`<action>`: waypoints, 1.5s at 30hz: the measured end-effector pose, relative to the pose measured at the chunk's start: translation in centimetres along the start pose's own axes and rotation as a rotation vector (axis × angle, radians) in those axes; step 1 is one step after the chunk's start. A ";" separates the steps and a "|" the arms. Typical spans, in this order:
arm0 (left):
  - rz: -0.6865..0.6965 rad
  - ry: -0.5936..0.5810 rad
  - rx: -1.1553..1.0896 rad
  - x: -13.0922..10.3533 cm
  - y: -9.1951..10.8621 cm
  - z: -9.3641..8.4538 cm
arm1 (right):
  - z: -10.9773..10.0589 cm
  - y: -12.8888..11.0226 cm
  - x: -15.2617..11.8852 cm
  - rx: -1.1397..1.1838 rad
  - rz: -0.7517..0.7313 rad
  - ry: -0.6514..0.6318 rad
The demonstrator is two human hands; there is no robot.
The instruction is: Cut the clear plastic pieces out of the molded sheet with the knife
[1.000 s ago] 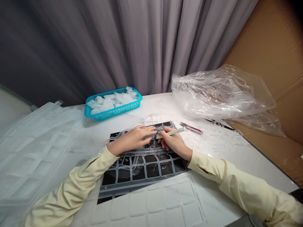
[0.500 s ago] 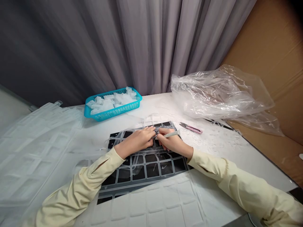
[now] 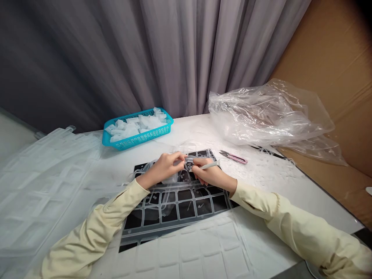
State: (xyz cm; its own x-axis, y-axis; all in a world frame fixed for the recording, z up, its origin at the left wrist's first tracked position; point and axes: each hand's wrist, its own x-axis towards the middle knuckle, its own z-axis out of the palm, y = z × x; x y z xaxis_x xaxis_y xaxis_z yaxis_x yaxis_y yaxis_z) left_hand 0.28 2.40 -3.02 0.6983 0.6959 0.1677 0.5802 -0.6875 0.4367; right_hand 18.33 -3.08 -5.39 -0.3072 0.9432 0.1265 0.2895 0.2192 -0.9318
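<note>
My right hand (image 3: pixel 210 172) grips a slim pen-shaped tool with a pale handle (image 3: pixel 211 164); its working tip is too small to make out. Thumb and fingers of my left hand (image 3: pixel 165 166) are pinched together just left of that tool, over clear plastic; what they hold is too small to tell. Beneath both hands lies a clear plastic sheet with rows of square pockets (image 3: pixel 170 212), over a black backing. Tiny round bits and scraps lie on the black squares between the hands.
Behind, a blue basket (image 3: pixel 136 138) holds many translucent plastic pieces. Pink-handled thread snips (image 3: pixel 234 157) lie to the right, near a crumpled clear bag (image 3: pixel 270 116). Stacked translucent pocket sheets (image 3: pixel 43 193) cover the left side. A grey curtain (image 3: pixel 174 58) hangs behind the table.
My left hand has lifted slightly and drawn left, going from lying on the sheet to a pinch. The black area with small bits between the hands now shows. My right hand has barely moved.
</note>
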 end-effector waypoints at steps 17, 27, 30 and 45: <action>0.103 -0.078 0.250 0.0 0.3 1.8 | 0.1 0.4 0.0 0.035 0.007 0.022; -0.040 0.138 0.223 -0.3 1.2 2.4 | 0.2 0.6 0.0 0.024 -0.013 0.033; -0.093 0.196 0.144 0.0 1.1 1.9 | 0.2 0.8 0.0 0.021 -0.010 0.029; -0.318 0.392 -0.371 0.3 0.7 -0.6 | 0.3 1.2 0.0 0.042 0.013 0.037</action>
State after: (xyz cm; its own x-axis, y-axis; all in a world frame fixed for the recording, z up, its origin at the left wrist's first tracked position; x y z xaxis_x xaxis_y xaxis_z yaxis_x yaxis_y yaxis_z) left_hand 0.66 2.28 -2.11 0.2692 0.9274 0.2599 0.5014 -0.3654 0.7843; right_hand 18.37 -2.90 -6.62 -0.2693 0.9548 0.1259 0.2547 0.1967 -0.9468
